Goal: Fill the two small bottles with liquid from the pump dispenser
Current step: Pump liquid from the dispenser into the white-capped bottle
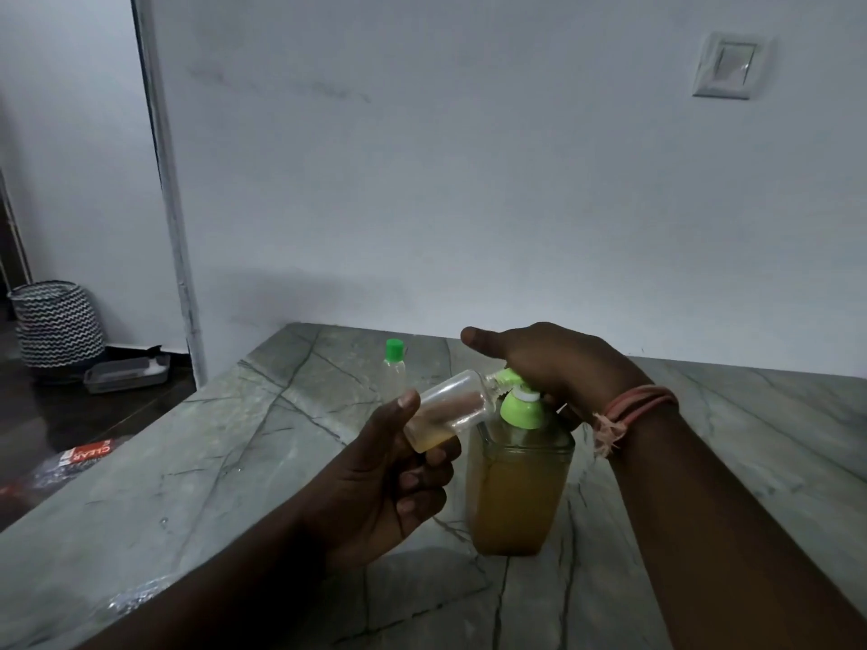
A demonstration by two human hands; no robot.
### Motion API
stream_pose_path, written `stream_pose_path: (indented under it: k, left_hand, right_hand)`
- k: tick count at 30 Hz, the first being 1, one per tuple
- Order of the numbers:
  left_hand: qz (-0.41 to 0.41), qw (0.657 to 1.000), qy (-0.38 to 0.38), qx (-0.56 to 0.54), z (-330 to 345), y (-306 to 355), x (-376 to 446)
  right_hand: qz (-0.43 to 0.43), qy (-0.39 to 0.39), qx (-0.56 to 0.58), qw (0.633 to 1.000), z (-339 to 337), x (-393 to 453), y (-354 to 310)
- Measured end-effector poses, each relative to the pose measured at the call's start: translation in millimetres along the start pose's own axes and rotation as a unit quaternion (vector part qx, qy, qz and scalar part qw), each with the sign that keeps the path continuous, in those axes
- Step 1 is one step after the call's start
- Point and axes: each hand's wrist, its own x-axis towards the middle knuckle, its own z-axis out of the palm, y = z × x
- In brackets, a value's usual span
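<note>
Two forearms reach in from the near edge over a grey veined stone counter [244, 462]. On the left side, the left hand [389, 476] grips a small clear bottle [450, 410], thumb along its upper side and fingers curled beneath; the bottle is tilted nearly flat, its open neck meeting the green spout of the pump dispenser [516, 480], and a little amber liquid has pooled at its lower, nearer end. The right hand [553, 363] lies over the pump head with the palm down and the thumb pointing left; its fingers bend over the far side of the head, so the hand presses more than it clasps (a pinkish thread band circles that wrist). The dispenser stands upright on the counter, mostly full of the same amber liquid.

A second small bottle [393, 368] with a green cap stands farther back, well apart from the hands, and looks empty.

Judged from this, filling of the first bottle is in hand and barely begun. The next move calls for repeated presses on the pump while the left hand keeps the neck sealed against the spout, or liquid may dribble onto the stone.
</note>
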Motion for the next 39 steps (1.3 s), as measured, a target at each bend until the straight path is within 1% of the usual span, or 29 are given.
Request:
stream_pose_path:
  k: [3,6,9,13,20,23,26,29,34,39]
  left_hand:
    - [0.003,1.0,0.012,-0.01,1.0,-1.0,-0.1]
    - [0.003,1.0,0.006,-0.005,0.8,-1.1,0.7]
    - [0.004,1.0,-0.009,0.008,-0.5,0.3,1.2]
    - [0.002,1.0,-0.011,0.002,-3.2,0.1,0.8]
    - [-0.003,1.0,-0.023,0.012,-4.9,-2.2,2.0]
    - [0.002,1.0,-0.024,0.008,-5.1,-2.9,2.4]
    - [0.008,1.0,0.0,0.012,-3.8,-2.4,1.3]
    - [0.013,1.0,0.011,0.012,-1.5,-2.1,0.1]
    - [0.01,1.0,-0.003,0.025,-0.6,-2.3,0.3]
    - [0.01,1.0,-0.008,0.026,-2.7,-1.9,1.7]
  right_hand:
    - [0.003,-0.005,0.023,1.0,0.1,-0.3,1.6]
    - [0.001,-0.004,0.039,0.999,0.2,-0.3,1.9]
    - [-0.006,-0.005,0.018,1.0,0.5,-2.4,-1.7]
    - [-0.003,0.002,-0.008,1.0,0.2,-3.0,-2.7]
    - [-0.001,-0.001,0.045,0.999,0.3,-1.5,3.2]
    - [-0.011,0.003,0.033,0.999,1.7,-2.3,0.7]
    - [-0.012,0.011,0.003,1.0,2.9,-1.9,-2.7]
    - [-0.002,0.01,0.005,1.0,2.0,-1.1,-3.4]
    - [0.0,0.0,0.037,0.999,2.4,-2.2,1.5]
    - [-0.017,0.003,-0.004,1.0,2.0,-4.4,-3.0]
